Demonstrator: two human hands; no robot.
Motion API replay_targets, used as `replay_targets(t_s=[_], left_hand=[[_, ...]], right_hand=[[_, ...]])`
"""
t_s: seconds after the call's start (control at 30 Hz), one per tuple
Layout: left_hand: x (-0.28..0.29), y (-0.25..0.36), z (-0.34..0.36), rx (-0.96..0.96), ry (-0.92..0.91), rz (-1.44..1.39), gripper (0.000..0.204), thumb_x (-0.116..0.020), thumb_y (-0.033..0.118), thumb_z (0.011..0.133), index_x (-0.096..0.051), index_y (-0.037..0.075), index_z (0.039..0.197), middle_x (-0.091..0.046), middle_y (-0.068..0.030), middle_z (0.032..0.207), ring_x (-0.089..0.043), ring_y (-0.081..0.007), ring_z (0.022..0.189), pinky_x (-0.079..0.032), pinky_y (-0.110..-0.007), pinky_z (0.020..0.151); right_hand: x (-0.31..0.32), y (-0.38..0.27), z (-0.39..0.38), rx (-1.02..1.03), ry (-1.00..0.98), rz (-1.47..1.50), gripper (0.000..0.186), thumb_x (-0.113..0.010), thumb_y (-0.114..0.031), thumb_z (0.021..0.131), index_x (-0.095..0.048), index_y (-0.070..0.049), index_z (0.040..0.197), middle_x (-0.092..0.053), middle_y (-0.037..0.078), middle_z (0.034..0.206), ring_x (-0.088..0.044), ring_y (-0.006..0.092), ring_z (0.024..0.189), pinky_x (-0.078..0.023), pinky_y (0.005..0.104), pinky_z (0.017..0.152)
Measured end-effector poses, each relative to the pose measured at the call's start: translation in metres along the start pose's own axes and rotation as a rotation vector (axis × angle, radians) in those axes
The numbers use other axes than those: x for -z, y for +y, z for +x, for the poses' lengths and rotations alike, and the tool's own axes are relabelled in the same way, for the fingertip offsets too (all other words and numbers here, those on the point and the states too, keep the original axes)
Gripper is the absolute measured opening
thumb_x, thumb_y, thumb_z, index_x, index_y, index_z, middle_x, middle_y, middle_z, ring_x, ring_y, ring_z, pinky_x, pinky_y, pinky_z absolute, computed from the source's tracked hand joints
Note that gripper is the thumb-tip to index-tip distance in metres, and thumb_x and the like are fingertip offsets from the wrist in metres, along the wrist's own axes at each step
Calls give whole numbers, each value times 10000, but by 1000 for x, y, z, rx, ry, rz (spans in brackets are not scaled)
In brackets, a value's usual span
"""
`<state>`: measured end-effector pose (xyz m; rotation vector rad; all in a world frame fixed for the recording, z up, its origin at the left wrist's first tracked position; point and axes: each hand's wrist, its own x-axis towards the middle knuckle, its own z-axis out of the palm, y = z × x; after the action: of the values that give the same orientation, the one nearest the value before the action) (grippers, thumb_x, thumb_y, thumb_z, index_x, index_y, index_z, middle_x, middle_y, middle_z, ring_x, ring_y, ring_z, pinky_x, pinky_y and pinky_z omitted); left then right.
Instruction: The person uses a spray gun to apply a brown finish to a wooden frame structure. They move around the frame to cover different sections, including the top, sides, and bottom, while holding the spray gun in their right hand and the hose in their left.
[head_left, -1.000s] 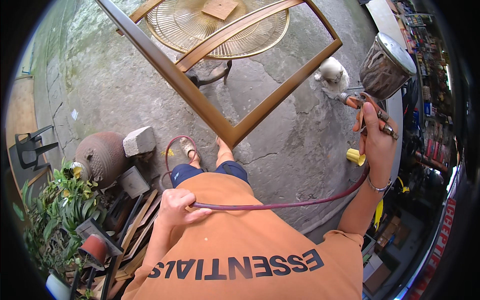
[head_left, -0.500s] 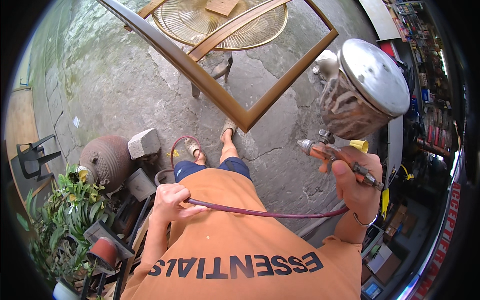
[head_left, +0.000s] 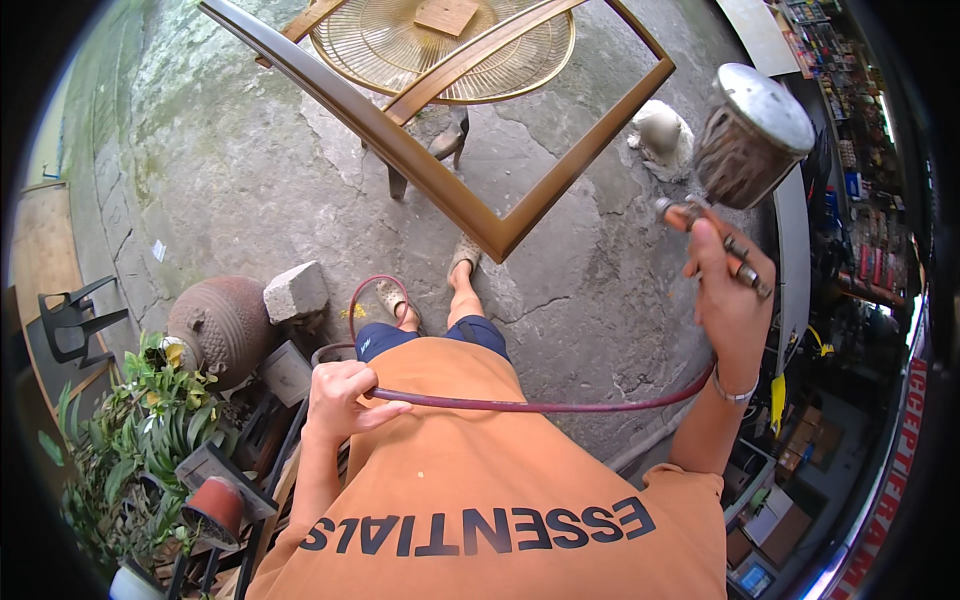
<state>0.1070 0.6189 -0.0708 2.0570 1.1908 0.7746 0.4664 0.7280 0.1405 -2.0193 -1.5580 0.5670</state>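
My right hand (head_left: 733,290) is wrapped round the orange-and-metal body of a spray gun (head_left: 690,213), out to the right. A paint-streaked metal cup (head_left: 748,150) with a silvery lid sits on top of the gun. From near my right wrist a dark red hose (head_left: 540,406) sags across the front of my shirt. My left hand (head_left: 345,398) is closed round that hose at my waist, and the hose loops on toward my feet. Ahead of me a brown, gold-toned frame (head_left: 512,235) hangs or rests above the floor, one corner pointing at me; neither hand touches it.
Beyond the frame is a round wire fan grille (head_left: 545,65) with a small wooden square on it. A white-grey lump (head_left: 663,140) lies near the cup. On the left are a clay pot (head_left: 220,325), a concrete block (head_left: 296,291) and plants (head_left: 150,430). Crowded shelves (head_left: 860,180) line the right.
My right hand has carried the spray gun and its cup farther away from me and slightly right. My left hand keeps its hold on the hose.
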Motion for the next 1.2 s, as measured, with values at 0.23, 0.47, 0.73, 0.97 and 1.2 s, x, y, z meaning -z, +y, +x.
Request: replay_targets(t_s=[0.23, 0.47, 0.73, 0.97, 1.2], left_hand=[[8, 0, 5, 19, -29, 30, 596, -900, 450, 593, -422, 99, 529, -424, -35, 491, -476, -208, 436, -360, -317, 442], [-5, 22, 26, 55, -28, 20, 588, -894, 438, 601, -421, 98, 526, -419, -42, 489, -466, -215, 427, -357, -321, 435], [-41, 63, 78, 114, -20, -24, 525, -857, 382, 673, -439, 89, 548, -457, -58, 504, -502, -227, 436, -368, -323, 421], [-80, 92, 124, 150, 17, -29, 443, -826, 337, 695, -488, 76, 577, -438, -61, 504, -474, -239, 427, -351, -334, 425], [-95, 110, 137, 172, 27, -27, 446, -813, 364, 741, -514, 59, 613, -438, -69, 519, -460, -238, 426, -342, -339, 425]], right_hand=[[-1, -29, -24, 114, -378, 137, 228, -705, -189, 907, -754, 3, 1018, -717, 87, 784, -572, 83, 587, -452, 264, 548], [-14, 0, 44, 162, -236, 113, 291, -680, -235, 940, -739, 35, 1030, -685, 106, 706, -545, 47, 597, -436, 262, 534], [31, 58, 172, 10, -31, 66, 335, -637, -334, 972, -765, -31, 1033, -613, 9, 625, -461, 51, 445, -364, 237, 420], [66, 130, 286, 40, 178, -36, 384, -578, -438, 993, -784, -117, 1036, -568, -6, 606, -375, 49, 346, -264, 233, 345], [87, 192, 324, 48, 523, 41, 375, -573, -426, 993, -784, -119, 1033, -607, -3, 609, -413, 48, 371, -301, 235, 346]])
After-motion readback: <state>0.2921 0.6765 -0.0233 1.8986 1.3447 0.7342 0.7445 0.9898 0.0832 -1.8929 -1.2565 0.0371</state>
